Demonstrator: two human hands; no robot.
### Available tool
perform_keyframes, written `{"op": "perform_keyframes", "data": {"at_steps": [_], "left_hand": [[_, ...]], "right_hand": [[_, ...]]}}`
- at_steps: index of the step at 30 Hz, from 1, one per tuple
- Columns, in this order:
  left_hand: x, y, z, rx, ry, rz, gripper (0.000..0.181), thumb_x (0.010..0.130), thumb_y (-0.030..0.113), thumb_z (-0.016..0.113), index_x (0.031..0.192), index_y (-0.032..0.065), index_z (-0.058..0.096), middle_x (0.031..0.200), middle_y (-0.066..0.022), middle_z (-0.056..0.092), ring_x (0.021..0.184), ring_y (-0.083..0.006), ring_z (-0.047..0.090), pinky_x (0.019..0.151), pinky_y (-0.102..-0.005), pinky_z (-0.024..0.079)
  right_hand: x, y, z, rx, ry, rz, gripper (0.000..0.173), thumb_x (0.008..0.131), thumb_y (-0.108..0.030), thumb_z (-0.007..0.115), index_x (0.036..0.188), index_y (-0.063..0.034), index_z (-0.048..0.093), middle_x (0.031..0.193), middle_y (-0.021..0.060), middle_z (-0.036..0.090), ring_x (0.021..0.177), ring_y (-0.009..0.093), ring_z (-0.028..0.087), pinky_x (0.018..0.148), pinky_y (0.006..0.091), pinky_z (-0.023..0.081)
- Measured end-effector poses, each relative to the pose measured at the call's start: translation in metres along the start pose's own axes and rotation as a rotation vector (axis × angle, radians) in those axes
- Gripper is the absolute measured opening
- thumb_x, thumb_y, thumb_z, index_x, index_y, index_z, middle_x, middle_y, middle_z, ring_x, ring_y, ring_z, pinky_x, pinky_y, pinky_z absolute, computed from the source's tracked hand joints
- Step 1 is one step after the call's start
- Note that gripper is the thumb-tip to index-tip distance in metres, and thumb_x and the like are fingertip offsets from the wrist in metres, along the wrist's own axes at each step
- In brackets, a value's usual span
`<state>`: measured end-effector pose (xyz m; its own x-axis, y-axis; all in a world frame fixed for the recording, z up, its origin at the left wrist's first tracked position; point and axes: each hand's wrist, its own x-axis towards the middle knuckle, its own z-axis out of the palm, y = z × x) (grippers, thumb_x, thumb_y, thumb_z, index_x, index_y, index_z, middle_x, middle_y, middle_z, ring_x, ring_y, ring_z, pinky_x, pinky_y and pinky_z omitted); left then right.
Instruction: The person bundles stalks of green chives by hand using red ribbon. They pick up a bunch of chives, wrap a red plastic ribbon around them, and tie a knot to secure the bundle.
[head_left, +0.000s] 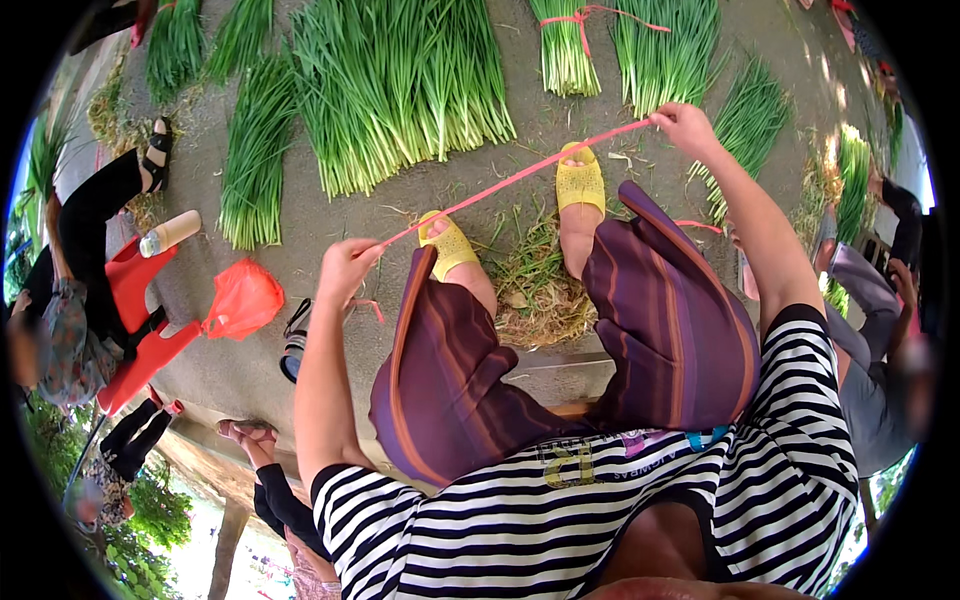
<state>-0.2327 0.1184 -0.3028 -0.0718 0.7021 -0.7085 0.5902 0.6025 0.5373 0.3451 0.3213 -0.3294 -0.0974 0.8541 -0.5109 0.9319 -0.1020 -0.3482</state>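
Observation:
A pink plastic strip (517, 178) is stretched on a slant in front of my knees. My left hand (346, 271) pinches its lower end, and my right hand (684, 127) pinches the upper end, near the root ends of some green leafy stalks (664, 60). Beyond the strip lies a wide spread of long green stalks, seemingly garlic chives (405, 97), pale ends towards me. A bundle (570, 56) bound with a pink tie stands out to its right. Loose smaller heaps lie at the left (259, 150) and right (746, 124).
Plant trimmings (544, 292) are heaped between my yellow shoes (581, 180). At left are a red plastic bag (244, 300), a bottle (171, 232), a dark bottle with a strap (295, 349) and a red plastic chair (154, 352). Other people sit on both sides.

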Motion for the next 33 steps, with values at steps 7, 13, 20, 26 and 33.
{"op": "perform_keyframes", "data": {"at_steps": [7,13,20,26,33], "left_hand": [[0.083,0.021,0.074,0.277,0.077,0.239,0.024,0.084,0.028,0.070,0.097,0.0093,0.075,0.096,-0.0147,0.070,0.090,-0.0327,0.067,0.080,-0.0390,0.052],[0.073,0.014,0.087,0.588,0.254,0.307,0.037,0.077,0.022,0.075,0.111,0.0104,0.070,0.115,-0.0095,0.064,0.110,-0.0315,0.058,0.098,-0.0473,0.043],[0.047,0.017,0.061,0.463,0.342,0.169,0.045,0.080,0.026,0.075,0.119,0.0071,0.065,0.125,-0.0135,0.060,0.116,-0.0324,0.057,0.098,-0.0450,0.045],[0.054,0.055,0.016,0.252,0.256,0.119,0.046,0.083,0.031,0.069,0.117,0.0004,0.065,0.105,-0.0202,0.070,0.100,-0.0350,0.067,0.088,-0.0414,0.052],[0.112,0.081,0.032,0.006,0.399,0.111,0.041,0.084,0.029,0.068,0.114,-0.0001,0.067,0.104,-0.0190,0.071,0.098,-0.0306,0.069,0.088,-0.0384,0.052]], "right_hand": [[0.039,0.035,0.008,-0.132,0.140,0.074,0.031,0.092,-0.034,0.062,0.099,-0.0060,0.071,0.080,0.0164,0.069,0.078,0.035,0.067,0.072,0.0442,0.052],[0.039,0.021,0.032,-0.453,0.220,0.129,0.041,0.089,-0.035,0.065,0.122,-0.0116,0.062,0.130,0.0129,0.056,0.119,0.033,0.055,0.094,0.0438,0.048],[0.033,-0.038,-0.005,-0.163,0.049,-0.171,0.041,0.089,-0.033,0.065,0.119,-0.0037,0.064,0.122,0.0144,0.061,0.112,0.031,0.060,0.094,0.0405,0.049],[0.024,-0.159,-0.035,0.220,-0.440,-0.316,0.045,0.093,-0.035,0.060,0.115,0.0036,0.065,0.109,0.0144,0.069,0.101,0.024,0.065,0.089,0.0369,0.051],[0.074,-0.232,0.052,0.021,-0.560,-0.137,0.062,0.091,-0.048,0.060,0.120,0.0072,0.062,0.118,0.0222,0.065,0.110,0.033,0.063,0.093,0.0392,0.050]]}}
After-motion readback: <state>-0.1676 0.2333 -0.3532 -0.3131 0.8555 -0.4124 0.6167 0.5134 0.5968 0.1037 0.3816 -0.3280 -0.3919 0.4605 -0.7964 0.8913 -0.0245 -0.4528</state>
